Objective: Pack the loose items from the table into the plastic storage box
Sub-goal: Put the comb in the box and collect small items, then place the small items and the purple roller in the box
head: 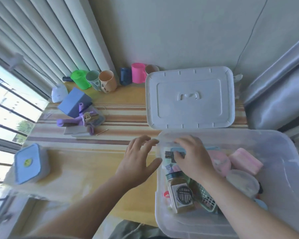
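The clear plastic storage box [283,152] stands at the table's front right with its white lid [190,97] lying behind it. Inside are a spice jar [181,192], a green mesh basket [208,201], a pink box [245,161] and a round tub [242,183]. My right hand [193,156] is inside the box at its far left corner, fingers curled over a light blue case [177,149]. Just left of the box wall, my left hand [138,161] hovers over the table with fingers spread, holding nothing.
Loose on the striped cloth: a blue lidded container [30,163] at front left, purple toys [79,118], a blue block [74,101] and a white object [59,93]. Several cups [107,81] line the back wall. A window is at left.
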### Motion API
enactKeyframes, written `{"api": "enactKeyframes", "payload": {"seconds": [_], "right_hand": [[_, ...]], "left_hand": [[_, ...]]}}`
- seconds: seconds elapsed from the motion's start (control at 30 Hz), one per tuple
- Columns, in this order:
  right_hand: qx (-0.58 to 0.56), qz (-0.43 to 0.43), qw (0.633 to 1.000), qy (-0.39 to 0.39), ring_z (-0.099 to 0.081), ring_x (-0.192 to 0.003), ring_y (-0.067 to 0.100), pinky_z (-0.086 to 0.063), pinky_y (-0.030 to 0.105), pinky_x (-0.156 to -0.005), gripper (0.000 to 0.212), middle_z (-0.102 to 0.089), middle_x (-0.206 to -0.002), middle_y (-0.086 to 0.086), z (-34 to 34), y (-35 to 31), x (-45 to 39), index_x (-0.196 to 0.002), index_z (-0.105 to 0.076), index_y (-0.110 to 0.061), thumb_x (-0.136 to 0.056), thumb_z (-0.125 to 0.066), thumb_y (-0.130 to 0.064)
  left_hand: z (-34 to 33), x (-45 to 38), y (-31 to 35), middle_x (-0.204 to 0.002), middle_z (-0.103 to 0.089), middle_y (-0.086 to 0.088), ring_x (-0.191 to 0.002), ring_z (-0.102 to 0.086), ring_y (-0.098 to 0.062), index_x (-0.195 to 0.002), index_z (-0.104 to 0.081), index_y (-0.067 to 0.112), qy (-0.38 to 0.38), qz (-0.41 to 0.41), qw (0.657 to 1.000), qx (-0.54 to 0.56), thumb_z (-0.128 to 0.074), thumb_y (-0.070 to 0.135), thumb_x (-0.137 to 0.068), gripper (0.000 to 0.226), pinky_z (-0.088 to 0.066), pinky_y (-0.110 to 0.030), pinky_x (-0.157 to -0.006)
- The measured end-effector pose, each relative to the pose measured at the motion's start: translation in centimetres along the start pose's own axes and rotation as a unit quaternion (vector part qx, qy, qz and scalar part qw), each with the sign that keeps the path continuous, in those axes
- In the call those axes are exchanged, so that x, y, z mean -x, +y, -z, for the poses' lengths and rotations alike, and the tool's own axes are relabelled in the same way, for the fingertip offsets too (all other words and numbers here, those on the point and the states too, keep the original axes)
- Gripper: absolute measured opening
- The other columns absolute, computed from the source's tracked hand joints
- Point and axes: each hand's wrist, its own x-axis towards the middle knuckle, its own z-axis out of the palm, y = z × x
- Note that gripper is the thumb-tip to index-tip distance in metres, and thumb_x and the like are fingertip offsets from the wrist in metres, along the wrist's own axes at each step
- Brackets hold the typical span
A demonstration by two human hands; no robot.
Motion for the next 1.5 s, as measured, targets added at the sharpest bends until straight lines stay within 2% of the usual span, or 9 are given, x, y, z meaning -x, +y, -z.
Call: {"api": "enactKeyframes", "payload": {"seconds": [0.17,0.33,0.47,0.6,0.77,0.9,1.03,1.23,1.5], "right_hand": [[0.0,0.137,0.988,0.066,-0.055,-0.107,0.022,-0.045,0.027,-0.093,0.028,-0.064,-0.109,0.002,-1.7,-7.8,-5.3,-0.115,-0.074,-0.011,-0.086,-0.071,-0.013],[0.019,0.109,0.992,-0.054,-0.053,-0.111,0.023,-0.052,0.036,-0.086,0.035,-0.06,-0.117,0.0,-9.5,-13.8,-12.6,-0.124,-0.071,-0.016,-0.089,-0.069,-0.014],[0.069,0.079,0.978,-0.18,-0.047,-0.121,0.023,-0.051,0.039,-0.086,0.041,-0.049,-0.134,-0.003,-16.8,-17.4,-18.4,-0.139,-0.059,-0.023,-0.098,-0.058,-0.023],[0.112,0.08,0.966,-0.218,-0.048,-0.121,0.032,-0.05,0.042,-0.09,0.05,-0.047,-0.137,0.001,-23.6,-20.5,-23.7,-0.143,-0.052,-0.023,-0.093,-0.06,-0.022],[0.156,0.072,0.952,-0.254,-0.043,-0.128,0.031,-0.045,0.04,-0.089,0.061,-0.039,-0.147,-0.003,-29.4,-23.1,-27.8,-0.149,-0.044,-0.029,-0.093,-0.066,-0.031],[0.196,0.062,0.941,-0.27,-0.042,-0.125,0.03,-0.04,0.036,-0.079,0.043,-0.043,-0.137,-0.003,-31.8,-23.0,-29.3,-0.131,-0.054,-0.028,-0.091,-0.071,-0.027],[0.154,0.067,0.955,-0.246,-0.047,-0.125,0.03,-0.049,0.041,-0.091,0.021,-0.055,-0.126,-0.002,-31.6,-22.3,-29.3,-0.112,-0.064,-0.023,-0.091,-0.062,-0.019],[0.064,0.081,0.978,-0.183,-0.06,-0.104,0.023,-0.053,0.037,-0.077,0.024,-0.064,-0.115,-0.011,-26.1,-21.5,-26.7,-0.104,-0.07,-0.029,-0.081,-0.076,-0.027],[-0.05,-0.001,0.99,-0.129,-0.063,-0.097,0.001,-0.054,0.031,-0.088,0.038,-0.068,-0.106,-0.025,-14.4,-17.8,-18.4,-0.118,-0.074,-0.032,-0.082,-0.088,-0.032]], "left_hand": [[2.8,-2.0,-7.8,-0.138,-0.049,0.004,-0.127,-0.043,-0.022,-0.13,-0.06,0.032,0.04,0.076,0.996,0.005,-0.066,0.041,-0.091,0.04,-0.033,-0.033,-0.105],[6.7,-3.2,-19.7,-0.134,-0.054,-0.001,-0.127,-0.047,-0.031,-0.119,-0.068,0.031,0.05,0.211,0.976,-0.029,-0.072,0.026,-0.082,0.038,-0.036,-0.043,-0.109],[10.6,-3.4,-29.1,-0.135,-0.051,-0.008,-0.13,-0.044,-0.037,-0.129,-0.063,0.027,0.072,0.279,0.955,-0.07,-0.073,0.022,-0.077,0.053,-0.035,-0.05,-0.112],[13.7,-4.4,-36.2,-0.141,-0.041,-0.008,-0.127,-0.041,-0.04,-0.138,-0.049,0.036,0.062,0.341,0.935,-0.076,-0.071,0.02,-0.078,0.067,-0.034,-0.051,-0.113],[14.2,-5.6,-41.3,-0.141,-0.046,-0.008,-0.126,-0.047,-0.04,-0.14,-0.052,0.04,-0.008,0.349,0.934,-0.074,-0.071,0.037,-0.082,0.061,-0.041,-0.049,-0.109],[13.9,-5.8,-42.8,-0.122,-0.06,0.0,-0.115,-0.059,-0.027,-0.12,-0.065,0.042,-0.016,0.337,0.941,-0.004,-0.07,0.032,-0.077,0.044,-0.054,-0.045,-0.094],[14.4,-5.4,-42.1,-0.108,-0.061,0.004,-0.1,-0.062,-0.02,-0.108,-0.07,0.04,0.037,0.315,0.948,0.024,-0.074,0.024,-0.079,0.033,-0.055,-0.038,-0.085],[17.6,-3.8,-37.3,-0.096,-0.057,0.009,-0.084,-0.059,-0.008,-0.104,-0.072,0.038,0.141,0.216,0.966,0.036,-0.081,0.019,-0.072,0.037,-0.053,-0.029,-0.071],[17.4,-3.8,-27.6,-0.1,-0.06,0.012,-0.082,-0.057,-0.005,-0.11,-0.074,0.03,0.146,0.115,0.976,0.117,-0.088,0.04,-0.077,0.038,-0.041,-0.01,-0.077]]}}
